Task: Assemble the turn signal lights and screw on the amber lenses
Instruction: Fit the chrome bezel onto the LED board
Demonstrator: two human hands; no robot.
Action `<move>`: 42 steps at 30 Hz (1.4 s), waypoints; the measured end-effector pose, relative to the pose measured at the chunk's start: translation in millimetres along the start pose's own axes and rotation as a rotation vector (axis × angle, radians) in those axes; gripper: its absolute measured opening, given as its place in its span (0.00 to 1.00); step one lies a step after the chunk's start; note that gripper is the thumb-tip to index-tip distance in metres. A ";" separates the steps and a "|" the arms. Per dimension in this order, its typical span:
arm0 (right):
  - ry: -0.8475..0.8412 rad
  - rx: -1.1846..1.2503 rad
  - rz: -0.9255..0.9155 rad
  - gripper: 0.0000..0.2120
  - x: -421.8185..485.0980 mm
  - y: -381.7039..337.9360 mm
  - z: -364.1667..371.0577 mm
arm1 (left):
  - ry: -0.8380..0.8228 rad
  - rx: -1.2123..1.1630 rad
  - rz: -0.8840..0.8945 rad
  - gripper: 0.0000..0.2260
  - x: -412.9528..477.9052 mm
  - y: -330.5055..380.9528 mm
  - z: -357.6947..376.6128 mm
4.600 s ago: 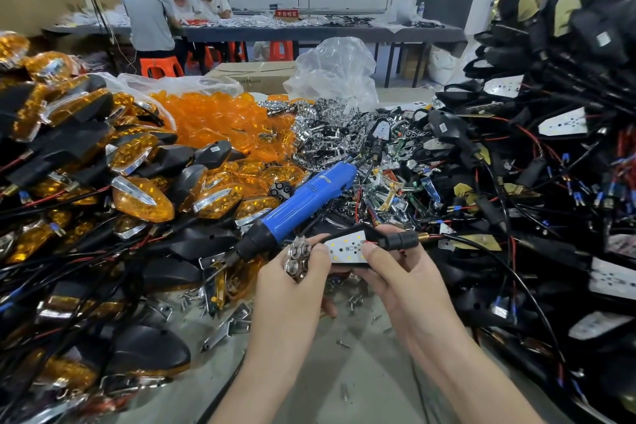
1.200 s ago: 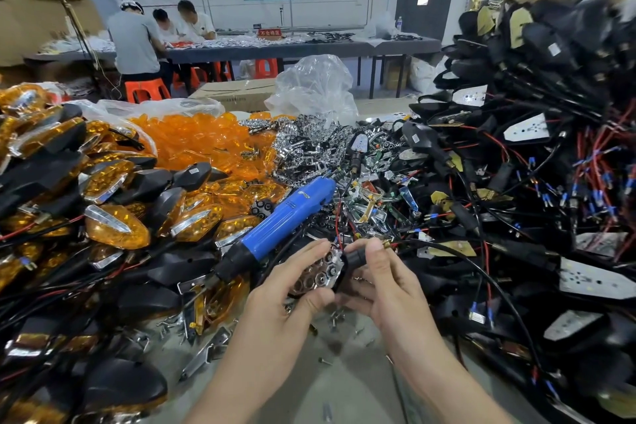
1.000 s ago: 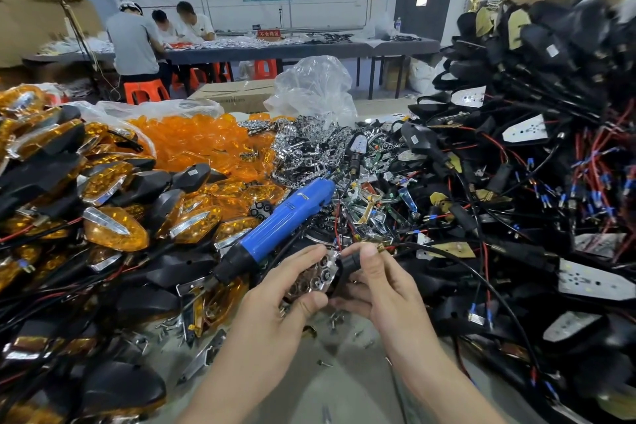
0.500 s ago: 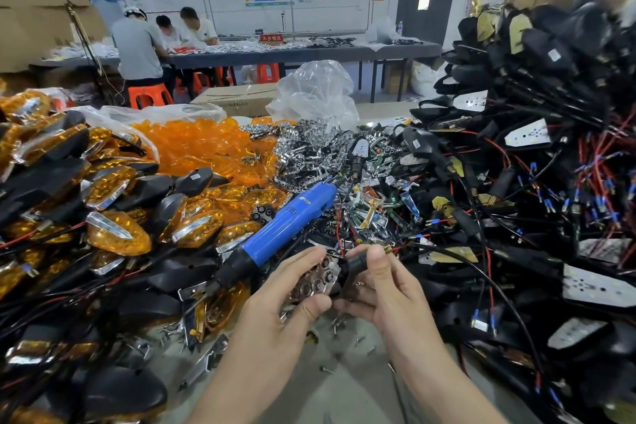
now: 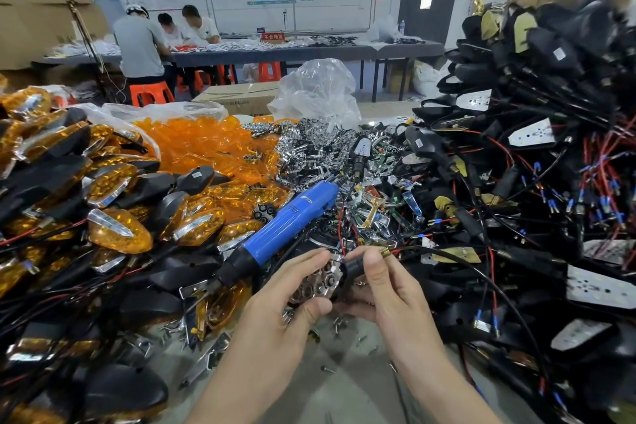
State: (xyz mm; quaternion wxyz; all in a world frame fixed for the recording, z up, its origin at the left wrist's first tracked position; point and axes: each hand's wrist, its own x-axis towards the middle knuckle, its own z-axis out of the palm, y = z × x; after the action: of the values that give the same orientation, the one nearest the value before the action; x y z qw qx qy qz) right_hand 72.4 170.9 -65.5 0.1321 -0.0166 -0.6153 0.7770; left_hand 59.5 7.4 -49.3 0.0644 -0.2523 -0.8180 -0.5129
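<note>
Now: both hands on one light, front centre of the bench.
Left hand [image 5: 285, 299] pinches the chrome reflector [image 5: 318, 280] between thumb and curled fingers. Right hand [image 5: 389, 289] has thumb and index curled round the black stalk [image 5: 354, 265]; reflector and stalk are touching. Held over the bench [image 5: 344, 396], just beside the nose of the blue screwdriver [image 5: 285, 220] lying on the pile. Loose amber lenses [image 5: 203, 144] are heaped behind left, finished lights [image 5: 117, 227] at left, wired housings [image 5: 516, 182] stacked right. Loose screws [image 5: 328, 369] lie under the hands.
</note>
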 end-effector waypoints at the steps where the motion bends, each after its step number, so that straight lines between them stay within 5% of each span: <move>1: -0.001 0.000 -0.003 0.14 -0.1 0.5 -0.3 | -0.002 0.007 0.007 0.23 -0.1 -0.4 -0.2; 17: 0.013 0.049 -0.033 0.18 -1.8 -4.1 0.6 | 0.048 -0.010 0.045 0.19 -0.7 1.1 -1.6; 22: -0.020 0.039 -0.058 0.27 -4.3 -7.5 3.1 | 0.053 0.013 0.076 0.20 -2.7 2.9 -0.4; 32: -0.037 0.043 -0.069 0.25 -5.0 -3.9 5.1 | 0.064 0.094 0.140 0.21 -2.1 -1.4 1.3; 40: -0.016 0.033 -0.008 0.11 -3.5 4.1 6.4 | 0.085 0.228 0.206 0.23 0.2 -10.0 5.8; 42: 0.006 0.036 0.020 0.16 -1.4 6.3 7.8 | 0.084 0.281 0.218 0.21 0.0 -10.4 8.8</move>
State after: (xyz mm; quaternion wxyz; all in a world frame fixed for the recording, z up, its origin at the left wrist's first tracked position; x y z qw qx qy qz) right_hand 71.1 161.8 -69.8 0.1265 -0.0230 -0.6006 0.7891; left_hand 56.0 11.4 -61.8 0.1882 -0.3065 -0.8460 -0.3936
